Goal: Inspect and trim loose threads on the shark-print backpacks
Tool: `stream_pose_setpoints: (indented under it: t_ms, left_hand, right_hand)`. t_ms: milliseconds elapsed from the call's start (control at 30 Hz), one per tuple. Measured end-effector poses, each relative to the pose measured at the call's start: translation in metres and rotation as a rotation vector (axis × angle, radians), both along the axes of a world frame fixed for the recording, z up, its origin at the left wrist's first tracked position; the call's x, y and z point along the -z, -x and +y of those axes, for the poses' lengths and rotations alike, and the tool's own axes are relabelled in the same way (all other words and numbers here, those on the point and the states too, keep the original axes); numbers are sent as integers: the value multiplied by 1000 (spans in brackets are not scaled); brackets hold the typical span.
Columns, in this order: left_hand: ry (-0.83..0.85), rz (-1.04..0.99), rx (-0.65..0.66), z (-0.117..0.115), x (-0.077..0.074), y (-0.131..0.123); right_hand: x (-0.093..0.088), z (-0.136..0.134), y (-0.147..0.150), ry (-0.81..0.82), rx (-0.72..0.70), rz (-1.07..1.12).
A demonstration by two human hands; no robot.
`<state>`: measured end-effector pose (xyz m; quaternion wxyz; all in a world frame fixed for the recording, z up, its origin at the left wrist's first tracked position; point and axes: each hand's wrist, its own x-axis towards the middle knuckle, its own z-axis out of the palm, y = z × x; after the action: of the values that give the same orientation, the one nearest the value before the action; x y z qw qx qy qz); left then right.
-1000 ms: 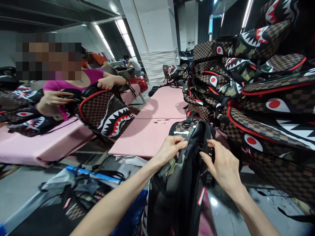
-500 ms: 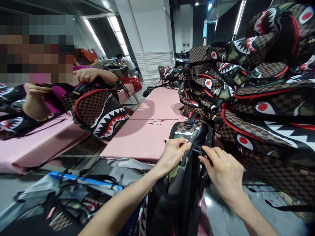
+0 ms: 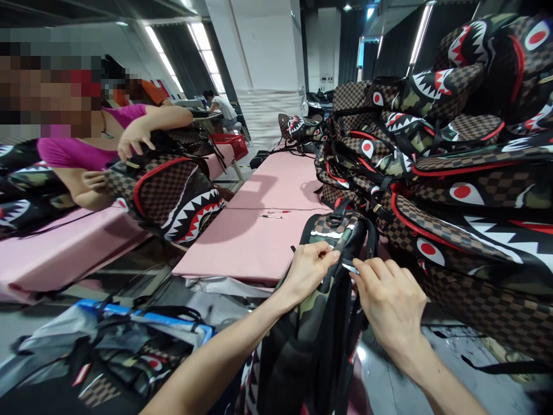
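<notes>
A camouflage and black backpack (image 3: 319,300) stands on end at the near edge of the pink table, its checked top and carry handle facing away. My left hand (image 3: 311,268) pinches the fabric along the backpack's upper seam, thumb and fingers closed on it. Just to the right, my right hand (image 3: 391,300) is closed around small thread snips (image 3: 350,268). Their bright metal blade points left at the seam, close to my left fingertips. My right fingers hide the rest of the snips.
Checked shark-face backpacks (image 3: 458,230) are piled high along the right. Pens (image 3: 272,216) lie on the pink table (image 3: 233,242). At left, a co-worker in a magenta top (image 3: 93,155) handles another shark backpack (image 3: 173,196). A blue-rimmed bin (image 3: 142,311) holding bags stands lower left.
The snips have turned in my right hand, so the blade now catches the light. My left hand keeps its pinch. The co-worker's hands have shifted on their backpack.
</notes>
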<state>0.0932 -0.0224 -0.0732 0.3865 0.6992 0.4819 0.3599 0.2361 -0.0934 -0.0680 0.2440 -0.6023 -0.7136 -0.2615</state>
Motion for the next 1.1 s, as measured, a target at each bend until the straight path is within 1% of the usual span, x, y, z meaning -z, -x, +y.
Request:
stream_pose_setpoints:
  t_ms: [233,367,433,567,633,867,1100]
  left_hand:
    - [-4,17,-1,1,1,2]
    - [-16,13,-1,1,3,3]
    - [-18,9,-5,2,2,4]
    - [-9,7,-3,2,1,6]
    - [-2,3,-2,3,1,6]
    - [10,-5,-6,4,2,5]
    - [0,-8,-3,3,2,4]
  right_hand:
    - [-6,0,6,29,31,-61]
    - [-6,3,6,39,22,-45]
    - [-3,5,4,44,4,9]
    - [4,9,-4,60,-94,221]
    - [6,9,-7,61,-113,267]
    - [7,7,-4,62,-46,107]
    - [-2,4,5,20,-13,11]
